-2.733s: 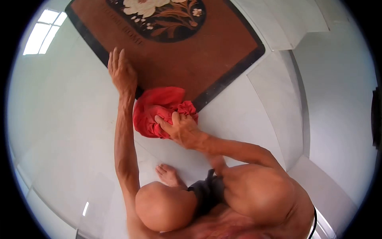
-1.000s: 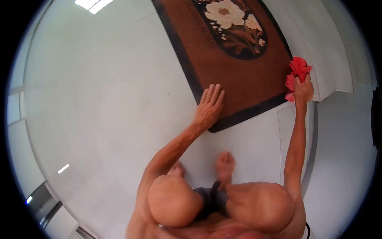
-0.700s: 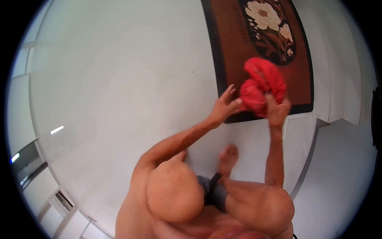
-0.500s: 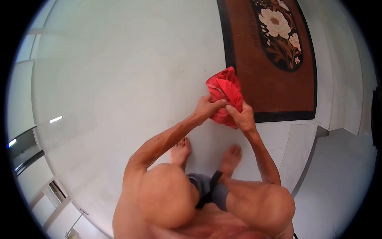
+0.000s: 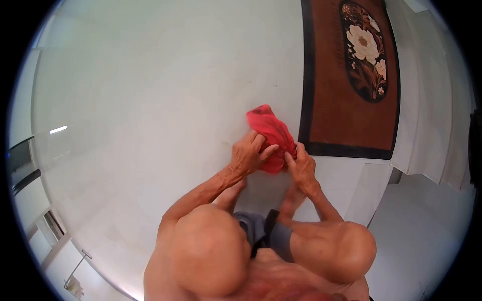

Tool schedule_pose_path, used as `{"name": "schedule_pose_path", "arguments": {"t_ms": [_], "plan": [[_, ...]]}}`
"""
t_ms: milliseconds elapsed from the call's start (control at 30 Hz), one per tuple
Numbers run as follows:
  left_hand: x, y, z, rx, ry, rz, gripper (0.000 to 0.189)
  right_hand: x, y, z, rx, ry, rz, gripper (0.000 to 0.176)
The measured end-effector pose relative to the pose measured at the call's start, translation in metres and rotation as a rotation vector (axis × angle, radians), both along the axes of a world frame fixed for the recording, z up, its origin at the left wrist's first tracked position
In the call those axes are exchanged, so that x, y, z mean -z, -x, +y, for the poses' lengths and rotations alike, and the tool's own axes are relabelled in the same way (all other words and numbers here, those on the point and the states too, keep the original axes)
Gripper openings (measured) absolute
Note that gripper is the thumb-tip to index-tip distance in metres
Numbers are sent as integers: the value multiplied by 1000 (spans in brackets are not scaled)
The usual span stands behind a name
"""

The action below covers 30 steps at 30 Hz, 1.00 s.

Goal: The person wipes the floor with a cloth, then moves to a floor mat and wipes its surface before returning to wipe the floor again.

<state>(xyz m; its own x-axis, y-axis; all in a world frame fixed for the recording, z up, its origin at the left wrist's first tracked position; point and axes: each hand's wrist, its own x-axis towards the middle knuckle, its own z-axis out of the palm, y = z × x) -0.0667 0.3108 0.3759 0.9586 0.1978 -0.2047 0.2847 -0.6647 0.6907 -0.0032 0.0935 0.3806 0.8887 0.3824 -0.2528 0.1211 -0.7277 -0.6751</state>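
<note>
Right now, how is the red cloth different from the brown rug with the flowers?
The red cloth is one plain colour; the brown rug has a dark border and a flower picture. The red cloth is scrunched into a bundle, while the brown rug lies flat. The red cloth is far smaller than the brown rug. The left hand and right hand grip the red cloth, not the brown rug. Both are side by side on the pale floor.
</note>
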Motion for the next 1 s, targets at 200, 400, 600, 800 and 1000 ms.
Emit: {"name": "schedule_pose_path", "arguments": {"t_ms": [200, 400, 600, 800, 1000], "plan": [[11, -12, -22, 363, -74, -409, 72, 28, -10, -14, -112, -138, -99, 34], [50, -44, -53, 448, -145, -507, 69, 16, -14, -51, 392, 1, 171, 38], [56, -114, -8, 368, -186, -589, 54, 46, 13, -77, -46, 83, -302, 30], [53, -127, 149, 36, -273, -559, 59, 61, 36, -75, -146, 134, -413, 30], [61, -59, 356, -457, -818, -368, 33, 67, 40, -72, -144, 129, -446, 31]]}}
